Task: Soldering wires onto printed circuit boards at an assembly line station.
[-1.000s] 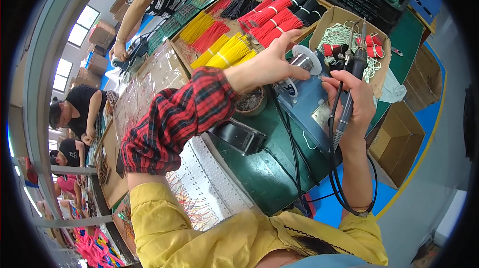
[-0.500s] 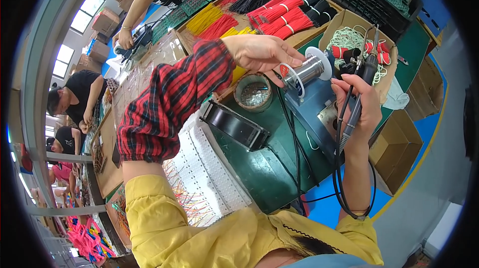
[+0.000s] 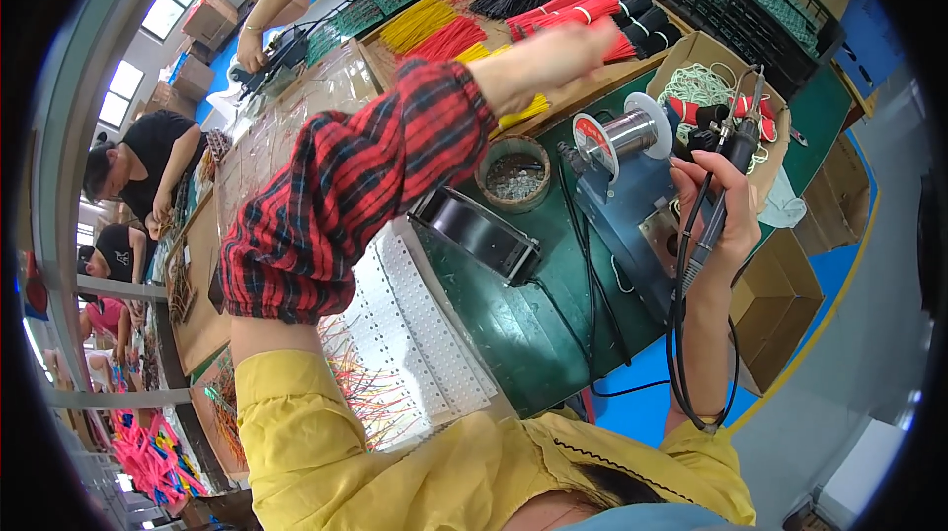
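Note:
My left hand (image 3: 553, 62), smeared by motion, reaches out over the bundles of red wires (image 3: 583, 15); its fingers are too blurred to read. A red plaid sleeve cover (image 3: 365, 180) wraps that forearm. On the right, my right hand (image 3: 729, 210) is closed round a soldering iron (image 3: 738, 151), its metal end pointing up and away and its black cable (image 3: 679, 353) hanging along my wrist. Between the hands, a spool of shiny solder wire (image 3: 635, 133) sits at the top of a blue-grey machine (image 3: 627, 215).
A round tub (image 3: 513, 173) of small bits and a black fan-like unit (image 3: 474, 235) stand on the green table (image 3: 523, 353). A white perforated board (image 3: 415, 333) with thin wires lies near me. Beyond are a carton (image 3: 775, 151), yellow wires (image 3: 415, 29) and black crates (image 3: 731, 7). Co-workers sit at left.
My left hand has left the solder spool and swung up and away toward the red wires. The right hand keeps the soldering iron, nearly in place. The view has shifted slightly.

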Demonstrator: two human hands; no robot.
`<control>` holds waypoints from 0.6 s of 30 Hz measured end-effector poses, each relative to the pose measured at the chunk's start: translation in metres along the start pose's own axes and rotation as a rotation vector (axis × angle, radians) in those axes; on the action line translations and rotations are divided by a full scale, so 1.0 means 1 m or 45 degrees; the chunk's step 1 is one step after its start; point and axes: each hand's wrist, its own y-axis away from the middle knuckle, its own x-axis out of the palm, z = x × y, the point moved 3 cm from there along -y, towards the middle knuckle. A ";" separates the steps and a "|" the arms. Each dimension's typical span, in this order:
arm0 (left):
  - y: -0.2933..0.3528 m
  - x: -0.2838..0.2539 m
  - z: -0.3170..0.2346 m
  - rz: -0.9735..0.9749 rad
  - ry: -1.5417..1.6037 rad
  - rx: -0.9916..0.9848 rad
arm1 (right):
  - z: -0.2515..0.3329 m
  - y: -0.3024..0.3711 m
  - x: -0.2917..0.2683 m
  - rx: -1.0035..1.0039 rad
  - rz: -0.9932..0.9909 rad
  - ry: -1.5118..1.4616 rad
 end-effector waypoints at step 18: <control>-0.006 0.033 0.006 -0.298 -0.095 0.290 | 0.000 -0.003 -0.007 -0.011 -0.009 -0.006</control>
